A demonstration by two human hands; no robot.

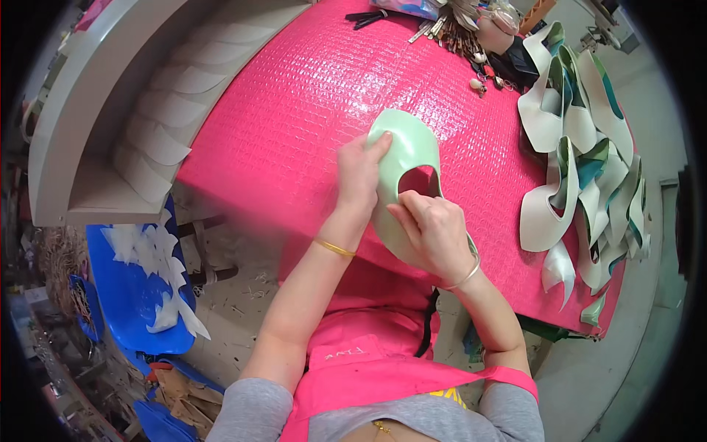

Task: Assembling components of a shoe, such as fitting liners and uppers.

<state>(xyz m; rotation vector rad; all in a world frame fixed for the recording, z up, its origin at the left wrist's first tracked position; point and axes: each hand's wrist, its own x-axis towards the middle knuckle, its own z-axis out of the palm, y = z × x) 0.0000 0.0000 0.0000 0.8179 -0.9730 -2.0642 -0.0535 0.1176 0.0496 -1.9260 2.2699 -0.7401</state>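
Note:
A pale green shoe upper (409, 145) is held up over the pink table covering, its rounded toe end pointing away from me. My left hand (359, 175) grips its left side, with the thumb on the outer surface and the other fingers hidden behind it. My right hand (434, 232) is closed at the near edge of the oval opening, pinching the rim between thumb and fingers. Part of the upper's back end is covered by this hand. Whether a small piece sits in the pinch cannot be seen.
Several white uppers with green linings (549, 202) are heaped along the table's right edge. Thin metal tools (460, 22) lie at the back. On the left stands a grey machine housing (51, 162) with white curved pieces (158, 140) inside; below, a blue chair (121, 317) holds white pieces.

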